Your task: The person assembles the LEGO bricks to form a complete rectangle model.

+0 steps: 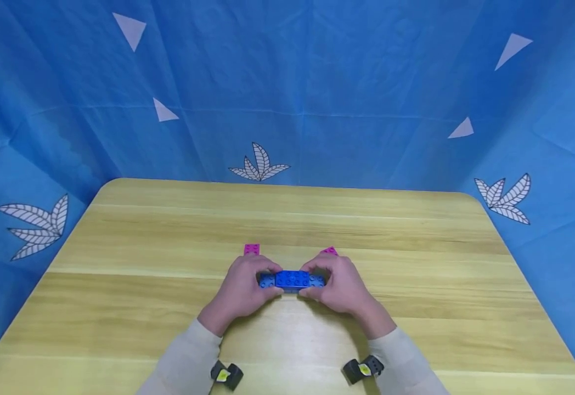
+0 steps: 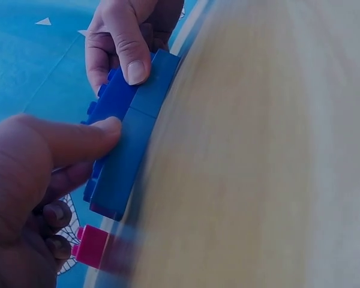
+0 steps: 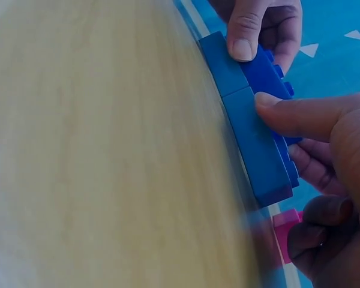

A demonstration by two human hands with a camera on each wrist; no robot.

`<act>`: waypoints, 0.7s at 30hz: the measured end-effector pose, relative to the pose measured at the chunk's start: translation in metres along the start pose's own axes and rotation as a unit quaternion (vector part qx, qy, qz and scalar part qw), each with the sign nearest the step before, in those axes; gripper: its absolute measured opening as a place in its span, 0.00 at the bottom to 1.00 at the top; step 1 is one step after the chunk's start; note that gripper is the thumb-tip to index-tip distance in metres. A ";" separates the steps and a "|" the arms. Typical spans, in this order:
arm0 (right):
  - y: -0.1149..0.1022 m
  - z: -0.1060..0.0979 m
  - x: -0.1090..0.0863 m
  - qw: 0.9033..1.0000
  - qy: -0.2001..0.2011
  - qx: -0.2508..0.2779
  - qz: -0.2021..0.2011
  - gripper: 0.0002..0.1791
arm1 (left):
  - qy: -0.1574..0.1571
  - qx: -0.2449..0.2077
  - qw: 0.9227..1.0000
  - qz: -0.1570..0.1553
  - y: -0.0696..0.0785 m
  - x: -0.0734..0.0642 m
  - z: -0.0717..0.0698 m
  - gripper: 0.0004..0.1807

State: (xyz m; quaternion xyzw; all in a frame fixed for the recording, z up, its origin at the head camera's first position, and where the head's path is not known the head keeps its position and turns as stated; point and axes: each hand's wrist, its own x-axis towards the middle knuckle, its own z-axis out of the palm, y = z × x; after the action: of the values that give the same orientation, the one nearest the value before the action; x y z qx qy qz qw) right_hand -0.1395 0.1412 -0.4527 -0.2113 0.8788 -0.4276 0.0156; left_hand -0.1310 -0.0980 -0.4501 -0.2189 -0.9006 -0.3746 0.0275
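Observation:
A dark blue toy brick (image 1: 292, 278) sits studs up across the seam of two lighter blue bricks, a left one (image 1: 267, 281) and a right one (image 1: 317, 281), lying end to end on the table. My left hand (image 1: 244, 285) pinches the left end of the dark blue brick, thumb on the near side and fingers on the far side. Mirroring it, my right hand (image 1: 339, 282) pinches the right end. In the left wrist view, the thumb (image 2: 105, 132) reaches down to the joint between the upper and lower bricks. The fingers partly hide the lighter bricks.
Beyond my left hand lies a pink brick (image 1: 252, 249); another pink brick (image 1: 330, 250) is partly hidden behind my right hand. The wooden table (image 1: 287, 219) ends at a blue patterned cloth (image 1: 287, 82) at the back and sides.

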 end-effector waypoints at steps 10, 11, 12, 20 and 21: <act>0.000 0.003 -0.007 1.000 0.019 -0.003 -0.004 0.20 | -0.017 0.001 0.999 -0.038 0.006 -0.001 -0.002 0.17; 0.000 0.003 -0.008 1.000 0.022 -0.003 -0.003 0.21 | -0.018 0.001 0.999 -0.038 0.006 -0.001 -0.002 0.17; 0.001 0.003 -0.008 1.000 0.025 -0.006 -0.002 0.22 | -0.019 0.000 0.999 -0.039 0.006 -0.001 -0.002 0.17; 0.002 -0.003 -0.012 0.999 0.027 -0.011 0.017 0.26 | -0.030 -0.001 0.998 -0.050 0.008 0.000 -0.004 0.17; 0.003 -0.004 -0.013 0.999 0.028 -0.014 0.018 0.27 | -0.030 -0.001 0.998 -0.052 0.008 0.001 -0.004 0.17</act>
State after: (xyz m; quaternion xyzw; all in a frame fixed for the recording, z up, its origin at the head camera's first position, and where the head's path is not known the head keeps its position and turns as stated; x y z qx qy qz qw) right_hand -0.1292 0.1507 -0.4545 -0.1833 0.8883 -0.4211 -0.0039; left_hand -0.1289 -0.0960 -0.4419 -0.1826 -0.9109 -0.3696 -0.0192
